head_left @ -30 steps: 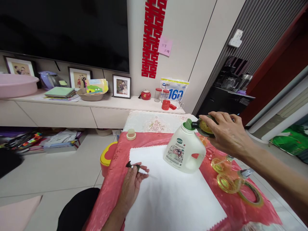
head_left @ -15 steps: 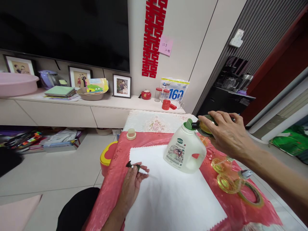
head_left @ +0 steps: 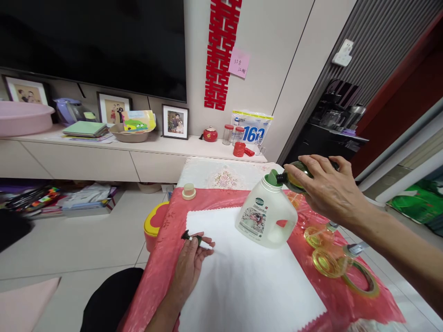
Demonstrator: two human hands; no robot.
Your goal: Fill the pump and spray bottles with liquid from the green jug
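Observation:
My right hand [head_left: 327,184] is wrapped round a dark green bottle [head_left: 298,174], tipped on its side with its black threaded neck at the green spout of a large detergent jug [head_left: 263,214]. The jug stands upright, uncapped, on a white cloth [head_left: 228,281]. Low over the cloth's left edge, my left hand [head_left: 192,258] grips a pump head [head_left: 197,240] with a black top and a white tube. Whether liquid flows from the bottle cannot be made out. The jug's pale cap [head_left: 188,191] lies at the table's far left corner.
Clear bottles of yellow liquid [head_left: 330,262] lie right of the cloth, beside a roll of tape [head_left: 362,279]. A red plastic cover [head_left: 148,286] lies over the table. A yellow and red stool [head_left: 155,221] stands left of it, and a low cabinet [head_left: 155,168] runs behind.
Almost nothing differs. My right hand holds the bottle tilted at the jug's spout as before, and my left hand keeps the pump head in place. The view has shifted very slightly.

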